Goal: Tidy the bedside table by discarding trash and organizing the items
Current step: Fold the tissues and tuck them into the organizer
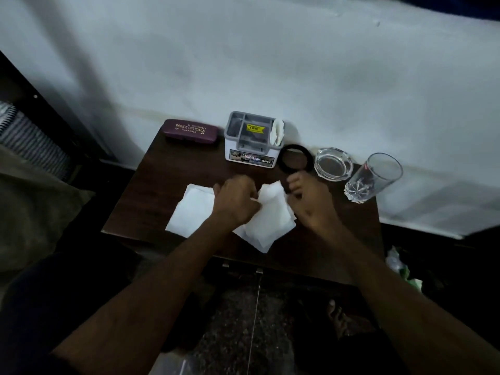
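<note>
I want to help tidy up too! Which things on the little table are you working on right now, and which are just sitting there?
Being worked on:
white tissue, held by the left hand
black ring, touched by the right hand
second tissue, lying flat

Just sitting there:
spectacle case
grey organizer box
glass ashtray
drinking glass

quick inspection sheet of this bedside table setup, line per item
surface: dark wooden bedside table, set against a pale wall.
job's things: white tissues lie flat at the front; maroon glasses case, grey organizer box, black ring, glass ashtray and drinking glass line the back.
clutter: loose tissues only.
grippers: left hand grips a tissue; right hand, fingers curled, grip unclear.
cables: nothing seen.
surroundings: speckled floor, bedding at left, green-white litter at right.
</note>
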A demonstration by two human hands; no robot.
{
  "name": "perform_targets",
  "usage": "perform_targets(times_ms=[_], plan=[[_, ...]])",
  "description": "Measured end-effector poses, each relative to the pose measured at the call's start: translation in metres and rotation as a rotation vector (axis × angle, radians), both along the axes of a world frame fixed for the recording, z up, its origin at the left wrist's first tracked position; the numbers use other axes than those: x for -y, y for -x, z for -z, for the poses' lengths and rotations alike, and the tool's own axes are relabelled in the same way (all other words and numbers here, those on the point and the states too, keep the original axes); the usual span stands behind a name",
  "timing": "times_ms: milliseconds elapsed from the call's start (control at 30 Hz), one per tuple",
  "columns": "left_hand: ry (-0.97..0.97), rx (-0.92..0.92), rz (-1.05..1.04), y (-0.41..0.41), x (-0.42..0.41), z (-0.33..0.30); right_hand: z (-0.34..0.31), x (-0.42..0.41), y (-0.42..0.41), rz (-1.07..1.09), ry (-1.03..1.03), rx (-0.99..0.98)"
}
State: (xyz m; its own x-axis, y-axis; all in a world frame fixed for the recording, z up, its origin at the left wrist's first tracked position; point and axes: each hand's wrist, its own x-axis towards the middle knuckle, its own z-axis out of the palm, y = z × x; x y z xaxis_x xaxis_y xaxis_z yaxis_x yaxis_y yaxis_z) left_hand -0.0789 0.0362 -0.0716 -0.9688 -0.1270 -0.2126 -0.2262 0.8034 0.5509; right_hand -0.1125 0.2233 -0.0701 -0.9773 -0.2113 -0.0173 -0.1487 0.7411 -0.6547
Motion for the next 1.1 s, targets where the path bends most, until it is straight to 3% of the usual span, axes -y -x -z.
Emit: perform_targets(times_ms=[167,367,567,733,1100], plan=[[-0.331,-0.053,0.048,0.009,0.015,-0.018,0.015,-0.014,-0.021,0.021,0.260,0.210],[-0.708,0.003,0.016,-0.001,0.013,-0.043,-0.003,-0.012,-0.027,0.087,0.723,0.380],[-1.012,0.082,-0.198,-0.008,0.015,-0.046,-0.014,-0.010,-0.029,0.184,0.802,0.385],[-0.954,-0.039,-0.191,-0.014,0.014,-0.044,-0.026,-0.007,-0.033,0.112,0.888,0.499],[-0.945,-0.333,-0.014,-0.008,0.030,-0.063,-0.067,-0.004,-0.010,-0.070,0.928,0.420]])
